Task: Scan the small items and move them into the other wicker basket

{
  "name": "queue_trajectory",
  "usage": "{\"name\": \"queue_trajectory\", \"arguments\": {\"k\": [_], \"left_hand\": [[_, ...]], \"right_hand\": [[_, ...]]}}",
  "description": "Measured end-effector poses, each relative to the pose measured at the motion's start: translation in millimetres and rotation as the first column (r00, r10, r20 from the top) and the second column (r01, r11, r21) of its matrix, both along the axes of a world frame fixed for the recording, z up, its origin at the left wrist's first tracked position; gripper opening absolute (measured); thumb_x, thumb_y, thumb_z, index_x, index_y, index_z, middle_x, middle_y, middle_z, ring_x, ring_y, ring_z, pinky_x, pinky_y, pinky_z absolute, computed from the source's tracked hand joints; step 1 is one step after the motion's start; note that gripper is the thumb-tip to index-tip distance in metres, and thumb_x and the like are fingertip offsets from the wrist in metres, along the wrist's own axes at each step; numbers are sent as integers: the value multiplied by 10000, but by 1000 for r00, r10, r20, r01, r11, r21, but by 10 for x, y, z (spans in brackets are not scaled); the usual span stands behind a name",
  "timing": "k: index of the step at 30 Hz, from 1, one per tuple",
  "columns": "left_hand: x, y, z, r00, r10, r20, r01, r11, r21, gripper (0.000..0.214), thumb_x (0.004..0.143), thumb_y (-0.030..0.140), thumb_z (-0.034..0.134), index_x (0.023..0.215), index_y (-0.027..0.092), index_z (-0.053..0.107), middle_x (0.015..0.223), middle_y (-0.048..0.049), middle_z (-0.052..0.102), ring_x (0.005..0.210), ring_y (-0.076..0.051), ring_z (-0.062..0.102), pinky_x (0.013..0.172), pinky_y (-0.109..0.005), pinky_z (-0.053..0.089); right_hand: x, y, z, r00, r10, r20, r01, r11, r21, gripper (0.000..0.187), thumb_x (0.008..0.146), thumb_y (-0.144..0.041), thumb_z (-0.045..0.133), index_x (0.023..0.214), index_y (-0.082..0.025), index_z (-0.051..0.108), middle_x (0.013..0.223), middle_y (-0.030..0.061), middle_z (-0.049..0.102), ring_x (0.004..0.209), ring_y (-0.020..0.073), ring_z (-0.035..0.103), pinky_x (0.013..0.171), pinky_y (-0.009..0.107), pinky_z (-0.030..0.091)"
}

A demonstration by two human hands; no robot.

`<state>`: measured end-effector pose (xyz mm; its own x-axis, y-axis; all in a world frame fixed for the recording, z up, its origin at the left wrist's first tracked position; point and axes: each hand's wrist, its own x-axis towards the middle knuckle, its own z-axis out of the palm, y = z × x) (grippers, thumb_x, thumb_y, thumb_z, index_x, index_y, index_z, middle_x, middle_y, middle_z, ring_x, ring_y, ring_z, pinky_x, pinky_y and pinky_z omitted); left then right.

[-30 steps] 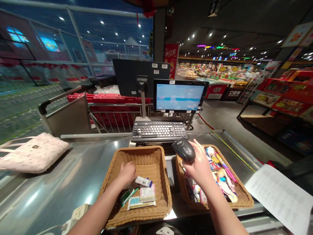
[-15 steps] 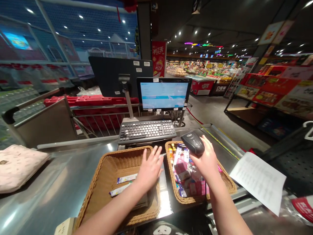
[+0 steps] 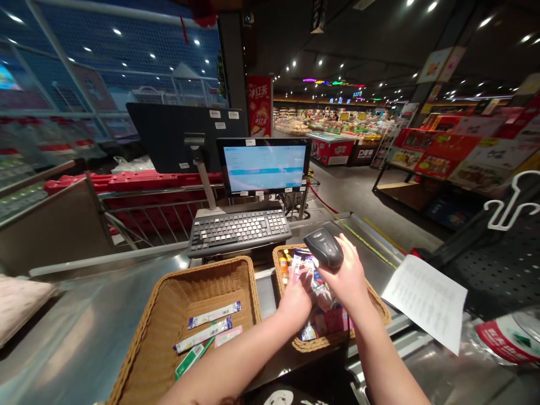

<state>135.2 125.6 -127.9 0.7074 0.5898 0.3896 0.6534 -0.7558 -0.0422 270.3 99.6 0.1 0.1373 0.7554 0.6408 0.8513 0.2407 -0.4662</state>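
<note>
My right hand [image 3: 348, 278] is closed round a black handheld barcode scanner [image 3: 323, 248], held above the right wicker basket [image 3: 377, 306]. That basket is full of several small colourful packets [image 3: 327, 320]. My left hand [image 3: 295, 298] reaches into the same basket, its fingers down among the packets; whether they grip one is hidden. The left wicker basket [image 3: 169, 292] holds a few flat packets and strips [image 3: 208, 332] on its bottom.
A black keyboard [image 3: 238, 230] and a lit screen [image 3: 265, 167] stand behind the baskets on the steel counter [image 3: 76, 343]. A printed sheet [image 3: 426, 298] lies at the right. A pale bag [image 3: 19, 306] rests at the far left. Red carts [image 3: 139, 185] stand beyond the rail.
My left hand has left the left basket, crossed over and gone into the right basket. The view has swung to the right. The scanner stays in my right hand.
</note>
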Motion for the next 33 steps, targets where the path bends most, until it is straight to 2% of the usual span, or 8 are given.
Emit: {"name": "queue_trajectory", "arguments": {"k": [3,5,9,13,19,23,27,33], "left_hand": [[-13,45,84,999,17,-43,-17,1000,6,309,943,183,486,1187,185,674,1423,-134,565,1390,-326,437,1186,-659,227],[-106,101,224,997,-7,-73,8,1000,19,274,944,180,484,1098,170,711,1412,-133,577,1409,-331,412,1195,-669,173],[-428,241,654,996,-26,-82,31,997,72,252,935,185,486,947,177,737,1501,-104,488,1458,-308,337,1207,-662,4],[-791,358,1120,999,33,-29,-27,984,175,199,900,195,524,871,185,720,1534,-88,439,1460,-314,333,1199,-647,-70],[-1227,469,1597,989,130,75,-150,887,437,238,920,177,485,763,180,664,1559,-60,391,1475,-299,303,1198,-579,-150],[-1468,543,1820,974,183,132,-224,853,472,181,897,187,515,796,174,664,1569,-87,362,1482,-311,281,1191,-591,-159],[-1695,620,1989,953,248,177,-304,814,495,135,875,201,547,811,174,662,1568,-96,361,1480,-324,283,1190,-622,-126],[-1875,635,2057,944,269,193,-330,806,491,99,864,202,576,835,185,669,1567,-85,369,1482,-313,282,1201,-610,-111]], "right_hand": [[1,0,17,1000,0,-10,0,1000,2,527,731,-283,585,1238,-146,540,1284,165,614,1380,371,430,1129,617,329],[1,2,31,1000,3,-13,-3,1000,4,531,725,-267,584,1241,-153,536,1281,163,614,1384,370,422,1129,621,325],[-18,20,63,1000,12,-14,-12,1000,16,525,731,-251,578,1247,-170,528,1280,159,609,1383,367,422,1127,631,321],[-83,55,121,1000,28,-10,-27,999,39,537,726,-244,583,1254,-172,523,1282,157,604,1389,373,412,1130,642,314],[-302,96,284,997,50,62,-54,997,61,536,714,-226,601,1246,-196,538,1310,148,584,1399,418,378,1122,711,254],[-507,150,352,988,87,124,-97,993,72,441,733,-230,613,1171,-191,591,1326,152,575,1405,422,362,1122,722,229],[-685,228,359,984,137,117,-144,988,55,409,715,-207,609,1123,-196,617,1304,143,587,1393,413,380,1118,708,249],[-776,285,327,976,181,119,-186,982,31,513,696,-194,599,1209,-186,600,1323,149,579,1404,414,364,1119,697,255]]}}
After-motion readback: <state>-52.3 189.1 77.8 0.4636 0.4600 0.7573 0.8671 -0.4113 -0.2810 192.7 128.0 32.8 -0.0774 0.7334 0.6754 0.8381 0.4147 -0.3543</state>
